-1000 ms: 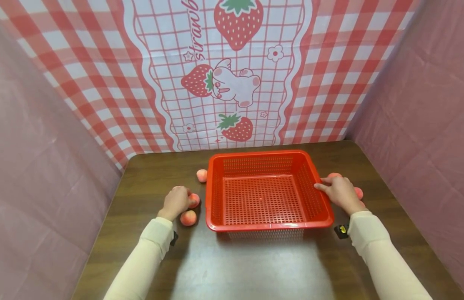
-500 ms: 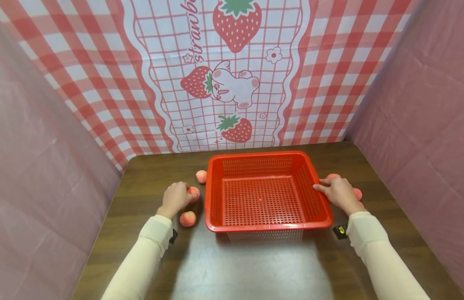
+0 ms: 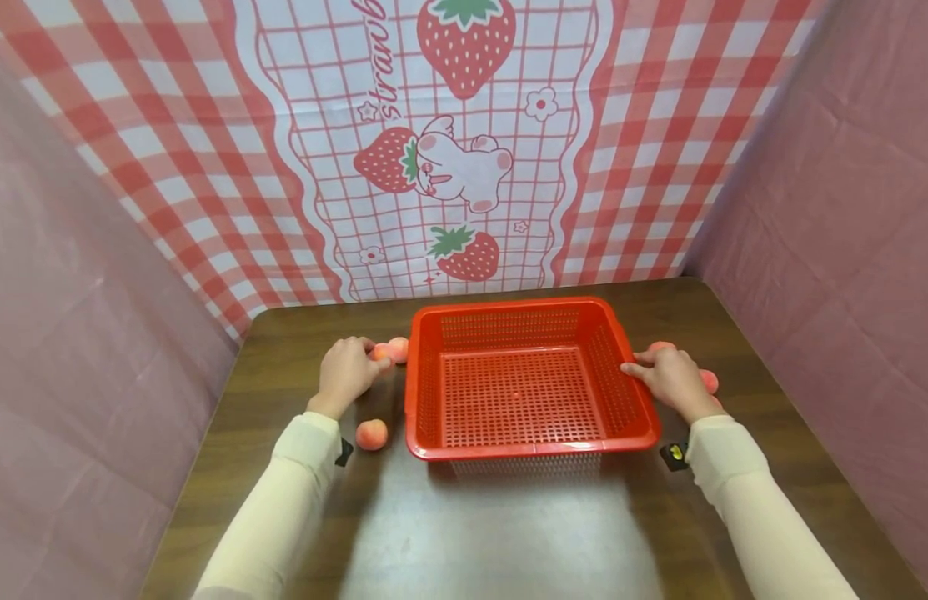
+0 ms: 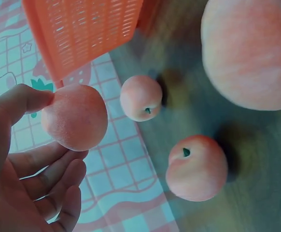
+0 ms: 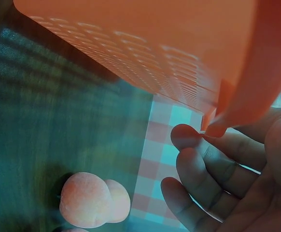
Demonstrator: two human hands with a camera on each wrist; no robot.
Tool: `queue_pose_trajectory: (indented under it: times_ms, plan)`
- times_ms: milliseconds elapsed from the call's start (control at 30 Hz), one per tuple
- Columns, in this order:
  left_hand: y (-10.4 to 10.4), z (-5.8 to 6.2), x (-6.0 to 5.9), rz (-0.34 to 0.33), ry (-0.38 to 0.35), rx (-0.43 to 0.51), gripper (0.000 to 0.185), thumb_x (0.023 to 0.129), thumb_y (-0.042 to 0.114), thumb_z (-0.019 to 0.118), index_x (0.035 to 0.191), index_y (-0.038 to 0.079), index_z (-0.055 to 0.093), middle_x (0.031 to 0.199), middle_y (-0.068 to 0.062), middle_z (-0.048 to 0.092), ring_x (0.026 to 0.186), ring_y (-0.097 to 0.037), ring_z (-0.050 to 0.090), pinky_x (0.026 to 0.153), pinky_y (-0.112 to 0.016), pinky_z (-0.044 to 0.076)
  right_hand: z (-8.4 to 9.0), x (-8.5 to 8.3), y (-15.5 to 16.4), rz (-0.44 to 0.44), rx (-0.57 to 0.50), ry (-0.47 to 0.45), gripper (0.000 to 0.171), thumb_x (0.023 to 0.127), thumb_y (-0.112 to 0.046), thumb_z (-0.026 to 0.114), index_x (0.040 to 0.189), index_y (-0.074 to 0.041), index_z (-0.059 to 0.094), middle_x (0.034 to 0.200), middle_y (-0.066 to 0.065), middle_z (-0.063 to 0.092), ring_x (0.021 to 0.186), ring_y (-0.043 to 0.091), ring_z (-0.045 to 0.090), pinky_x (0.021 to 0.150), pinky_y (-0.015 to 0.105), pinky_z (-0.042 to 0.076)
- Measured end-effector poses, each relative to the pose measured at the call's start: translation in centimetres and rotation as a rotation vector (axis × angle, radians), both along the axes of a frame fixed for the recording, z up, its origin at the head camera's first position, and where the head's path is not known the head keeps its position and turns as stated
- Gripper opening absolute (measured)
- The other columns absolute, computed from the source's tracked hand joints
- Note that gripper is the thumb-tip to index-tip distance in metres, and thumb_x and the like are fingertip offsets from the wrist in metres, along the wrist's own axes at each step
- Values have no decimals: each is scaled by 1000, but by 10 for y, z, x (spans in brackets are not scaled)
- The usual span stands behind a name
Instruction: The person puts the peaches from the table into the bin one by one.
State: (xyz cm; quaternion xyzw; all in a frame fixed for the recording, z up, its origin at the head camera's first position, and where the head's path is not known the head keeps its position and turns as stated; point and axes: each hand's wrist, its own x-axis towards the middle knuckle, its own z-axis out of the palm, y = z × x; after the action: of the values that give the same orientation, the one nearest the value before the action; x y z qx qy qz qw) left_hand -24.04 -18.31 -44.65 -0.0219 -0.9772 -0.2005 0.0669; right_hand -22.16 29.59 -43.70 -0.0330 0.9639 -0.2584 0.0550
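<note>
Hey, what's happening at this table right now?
A person sits at a brown table with an empty red basket in the middle. Their left hand holds one peach lifted off the table, close to the basket's left side, with more peaches lying nearby. Their right hand rests on the basket's right rim, beside a few other peaches.

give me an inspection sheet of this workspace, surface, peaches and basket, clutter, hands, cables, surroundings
Surface: dark wood table.
Job's things: red basket holds nothing; peaches lie on both sides of it, one nearer the person.
Clutter: nothing seen.
Hands: left hand pinches a peach; right hand rests at the basket's right rim, fingers loosely curled.
Cables: nothing seen.
Surroundings: strawberry check backdrop, pink side sheets.
</note>
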Motion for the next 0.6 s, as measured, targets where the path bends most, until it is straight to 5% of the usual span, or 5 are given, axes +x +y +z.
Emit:
queue_pose_trajectory:
  times_ms: [333, 600]
  plan:
    - [4, 13, -9, 24, 0, 77, 47, 84, 41, 70, 109, 1, 71, 105, -17, 72, 96, -37, 63, 88, -50, 51, 1, 1, -1, -11, 30, -9, 51, 92, -29, 65, 125, 9, 59, 88, 18, 73, 66, 18, 62, 70, 41, 52]
    - [13, 27, -17, -17, 46, 105, 45, 83, 41, 71, 105, 2, 72, 103, -16, 72, 96, -35, 63, 87, -49, 50, 2, 1, -1, -17, -4, -42, 52, 93, -28, 65, 127, 11, 57, 85, 18, 73, 61, 14, 61, 63, 32, 52]
